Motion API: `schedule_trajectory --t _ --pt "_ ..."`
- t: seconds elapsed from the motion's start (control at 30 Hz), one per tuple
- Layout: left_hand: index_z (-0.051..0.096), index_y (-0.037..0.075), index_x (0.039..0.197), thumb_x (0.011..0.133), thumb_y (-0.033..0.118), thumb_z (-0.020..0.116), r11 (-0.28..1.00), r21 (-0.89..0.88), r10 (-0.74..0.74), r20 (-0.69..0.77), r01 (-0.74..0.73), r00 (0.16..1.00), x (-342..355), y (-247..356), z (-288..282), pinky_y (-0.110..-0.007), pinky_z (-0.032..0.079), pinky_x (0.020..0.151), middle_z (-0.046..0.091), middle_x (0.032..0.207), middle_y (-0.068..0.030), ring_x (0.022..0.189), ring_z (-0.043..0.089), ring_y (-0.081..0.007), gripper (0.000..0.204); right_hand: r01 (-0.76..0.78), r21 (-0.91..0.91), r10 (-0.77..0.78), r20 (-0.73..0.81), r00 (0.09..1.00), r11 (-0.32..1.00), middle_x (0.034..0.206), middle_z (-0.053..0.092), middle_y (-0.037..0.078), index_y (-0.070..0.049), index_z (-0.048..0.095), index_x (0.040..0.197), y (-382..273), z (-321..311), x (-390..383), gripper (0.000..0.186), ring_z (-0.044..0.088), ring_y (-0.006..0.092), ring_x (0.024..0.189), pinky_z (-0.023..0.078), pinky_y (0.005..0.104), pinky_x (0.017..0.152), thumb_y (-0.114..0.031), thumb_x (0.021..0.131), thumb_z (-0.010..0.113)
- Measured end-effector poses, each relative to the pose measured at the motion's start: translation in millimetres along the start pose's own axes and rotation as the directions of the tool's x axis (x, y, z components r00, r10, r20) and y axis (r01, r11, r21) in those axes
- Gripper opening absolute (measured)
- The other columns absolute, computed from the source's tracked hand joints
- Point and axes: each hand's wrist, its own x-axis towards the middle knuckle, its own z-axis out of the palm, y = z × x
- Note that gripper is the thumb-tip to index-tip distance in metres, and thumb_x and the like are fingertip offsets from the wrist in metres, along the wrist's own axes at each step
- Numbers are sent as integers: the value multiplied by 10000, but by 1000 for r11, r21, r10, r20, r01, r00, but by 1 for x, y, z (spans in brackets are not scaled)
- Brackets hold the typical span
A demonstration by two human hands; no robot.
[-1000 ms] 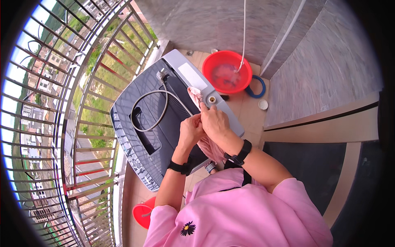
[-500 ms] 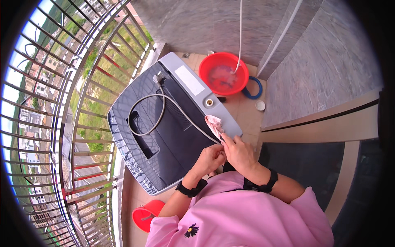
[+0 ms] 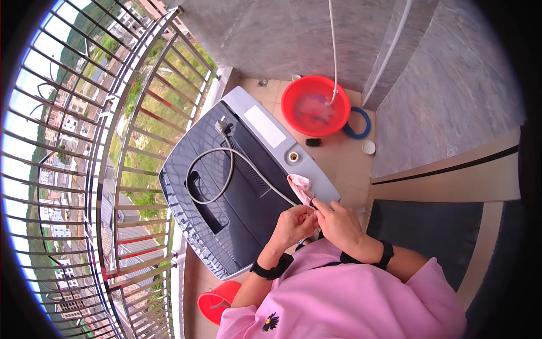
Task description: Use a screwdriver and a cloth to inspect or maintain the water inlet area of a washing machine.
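Note:
A grey washing machine (image 3: 319, 178) with a dark lid stands before me. My left hand (image 3: 294, 225) and my right hand (image 3: 341, 227) meet close together over its near right edge, both with fingers closed. What they pinch is mostly hidden; a small dark bit shows by the right fingertips. A pale pink cloth (image 3: 300, 186) lies on the machine's rim, its near end reaching the right fingers. The grey power cord (image 3: 210, 150) loops over the lid and runs toward my fingers, where its end is hidden. Its plug (image 3: 223, 125) rests on the lid.
On the tiled floor beyond stands a red basin (image 3: 289, 116) of water with a white hose (image 3: 334, 56) hanging into it. Beside it lie a blue coiled hose (image 3: 368, 125) and a dark brush-like block (image 3: 313, 142). A red bucket (image 3: 210, 309) sits left, near the metal railing (image 3: 107, 186).
The view has shifted, so the scene sits slightly lower and further right. My hands stay together by the cloth, with only a slight change in the fingers.

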Motion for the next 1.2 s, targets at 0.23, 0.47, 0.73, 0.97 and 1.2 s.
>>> schedule_trajectory --t 0.23,0.47,0.73,0.97,1.2 --pt "650 -36 959 984 117 634 1000 -1 -6 68 6 998 1 -3 -6 -247 468 538 620 687 -22 596 565 -64 156 -18 -40 19 4 1000 999 809 625 151 -69 656 1247 -11 -7 -3 338 655 345 607 550 433 538 -180 928 659" --pt "629 -36 991 1013 125 615 989 -140 -36 131 54 991 6 -15 -16 -216 457 524 632 729 -19 620 558 -42 163 -29 -75 24 -79 997 997 821 617 129 -92 664 1251 -12 12 -3 349 656 323 607 554 424 526 -160 909 681" --pt "644 -82 1200 1016 128 589 976 -208 21 -181 -59 983 18 -33 -44 -211 469 637 652 822 1 716 549 -29 284 -113 -162 101 -76 992 980 841 629 153 -89 629 1313 -42 45 64 399 679 359 645 554 449 541 -204 932 633" --pt "437 -62 1415 1003 149 654 902 -362 98 -363 -237 927 29 -21 -79 -215 493 792 622 1028 -49 898 590 -86 512 -47 -185 30 -93 995 982 867 669 213 -74 649 1237 -46 72 140 332 693 396 710 569 486 625 -192 929 614" --pt "369 -63 1473 968 129 689 960 -211 50 -526 -187 849 14 -43 -75 -296 501 975 587 1310 -141 1155 611 -195 628 19 -249 -24 -17 1000 968 869 676 211 -56 641 1155 -46 96 227 259 713 397 764 586 480 672 -149 922 579"
